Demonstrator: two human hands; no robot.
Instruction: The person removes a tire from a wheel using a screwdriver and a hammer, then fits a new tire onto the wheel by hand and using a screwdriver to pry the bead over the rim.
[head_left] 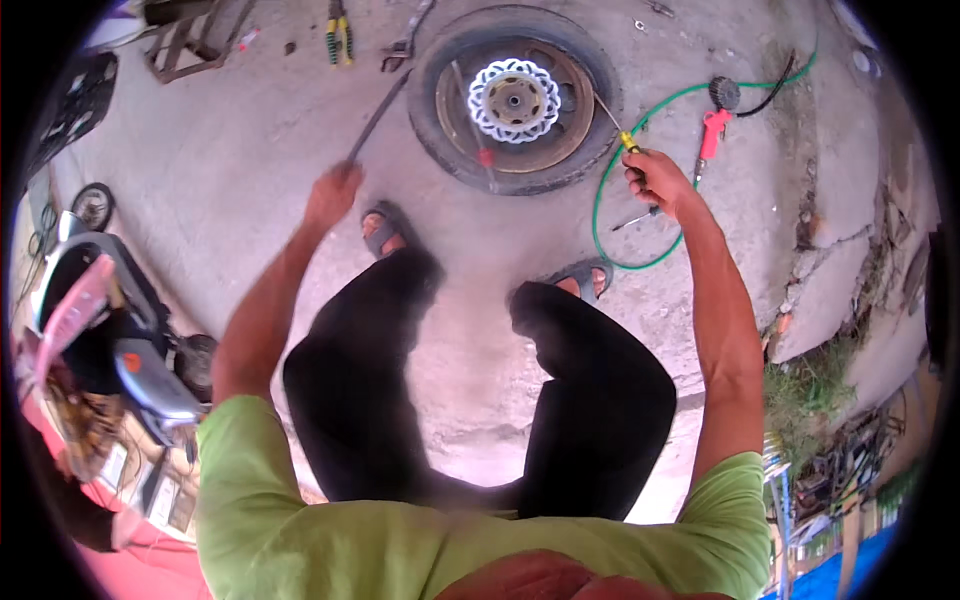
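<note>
A wheel with its black tyre (425,130) lies flat on the ground in front of my feet. At its centre sits a silver scalloped brake disc (478,92). My left hand (333,196) is closed round a long dark tyre lever (376,122), whose far end is by the tyre's left side. In my right hand (657,182) is a yellow-handled screwdriver (627,140). Its shaft slants up to the tyre's right inner edge, at the rim. A faint streak with a red spot (486,157) crosses the wheel, too blurred to name.
Right of the wheel lie a green air hose (597,215), a red inflator gun (713,133) with a round gauge, and another screwdriver (636,219). Pliers (339,38) and a rusty metal frame (185,45) are at the far left. A motorcycle (150,375) stands left; broken concrete edges the right.
</note>
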